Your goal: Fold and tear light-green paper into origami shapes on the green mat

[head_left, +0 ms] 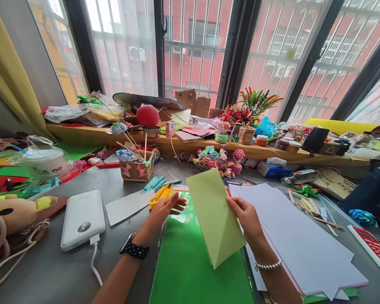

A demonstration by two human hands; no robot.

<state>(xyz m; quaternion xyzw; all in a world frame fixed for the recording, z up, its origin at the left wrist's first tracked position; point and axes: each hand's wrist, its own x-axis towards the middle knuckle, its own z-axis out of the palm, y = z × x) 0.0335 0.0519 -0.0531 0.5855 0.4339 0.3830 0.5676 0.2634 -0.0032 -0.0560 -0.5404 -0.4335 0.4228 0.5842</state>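
Observation:
My right hand (245, 217) pinches the right edge of a folded light-green paper (213, 215), holding it up tilted over a bright green sheet (183, 266) on the grey table (50, 274). My left hand (167, 207) hovers just left of the paper with its fingers spread and nothing in it. A black watch sits on my left wrist and a bead bracelet on my right.
A stack of white sheets (297, 249) lies to the right. A white power bank (82, 217) with its cable, a white paper strip (126, 206) and yellow and teal strips (160, 195) lie left. A small box of sticks (137, 169), paper flowers (217, 159) and sill clutter stand behind.

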